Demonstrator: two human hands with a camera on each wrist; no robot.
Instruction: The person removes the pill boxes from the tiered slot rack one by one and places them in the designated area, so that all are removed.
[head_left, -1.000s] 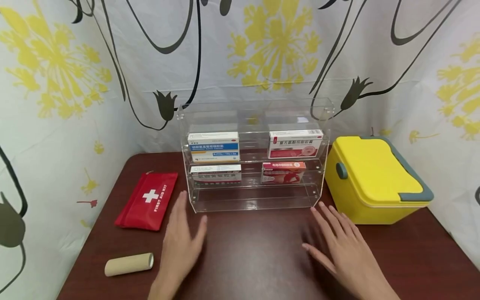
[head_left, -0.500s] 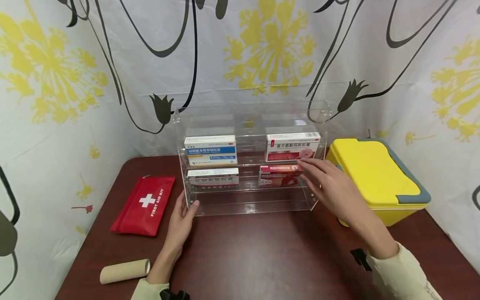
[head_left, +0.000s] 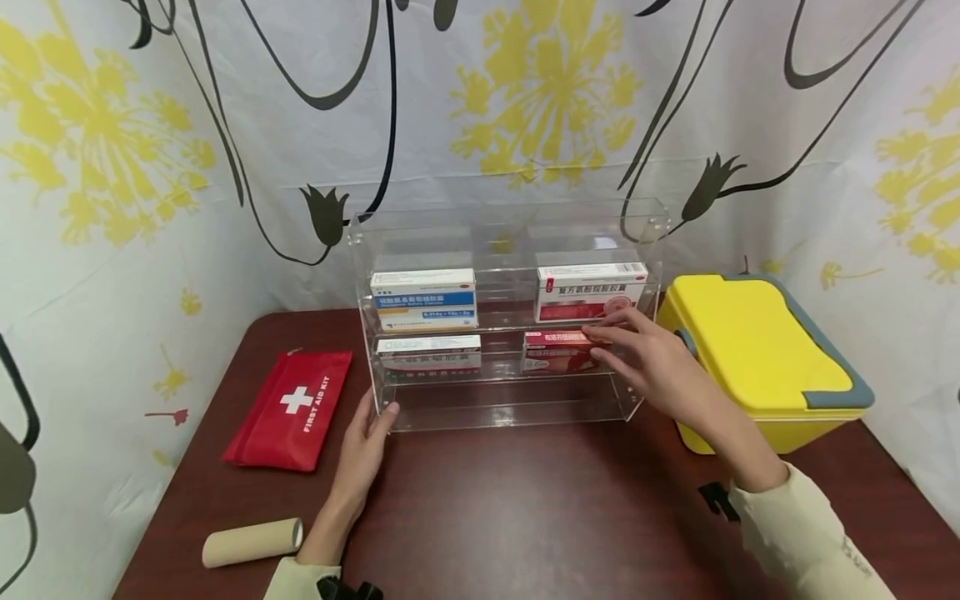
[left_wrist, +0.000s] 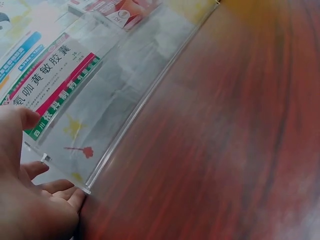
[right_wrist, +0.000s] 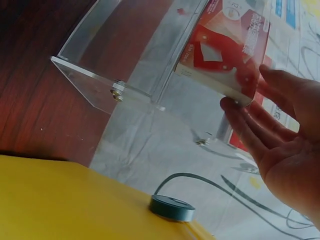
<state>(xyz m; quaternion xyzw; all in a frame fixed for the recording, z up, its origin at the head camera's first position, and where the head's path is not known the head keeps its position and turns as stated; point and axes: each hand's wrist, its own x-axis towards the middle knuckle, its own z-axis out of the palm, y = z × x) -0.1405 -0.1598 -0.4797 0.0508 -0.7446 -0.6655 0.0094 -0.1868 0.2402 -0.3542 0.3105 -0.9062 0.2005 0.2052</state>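
Note:
A clear acrylic display rack (head_left: pixel 502 414) stands on the dark wooden table with medicine boxes on two of its tiers. My left hand (head_left: pixel 362 458) grips its lower left side panel, thumb in front and fingers behind the panel's outer face. On the lower filled tier at right, my right hand (head_left: pixel 663 367) pinches the right end of a red medicine box (right_wrist: pixel 220 45), which still sits on its tier. Left of it is a white-and-green box (left_wrist: pixel 55 80). Above are a blue-and-white box (head_left: pixel 423 302) and a white-and-red box (head_left: pixel 570 292).
A red first aid kit pouch (head_left: pixel 292 412) lies left of the rack, with a cardboard tube (head_left: pixel 251 542) nearer me. A yellow lidded container (head_left: pixel 765 350) stands close to the rack's right side. A patterned curtain (head_left: pixel 420 125) hangs behind.
My left hand has moved from beside the rack onto its left side panel. The right hand has risen from near the rack's lower right corner to the red medicine box and closed on its end.

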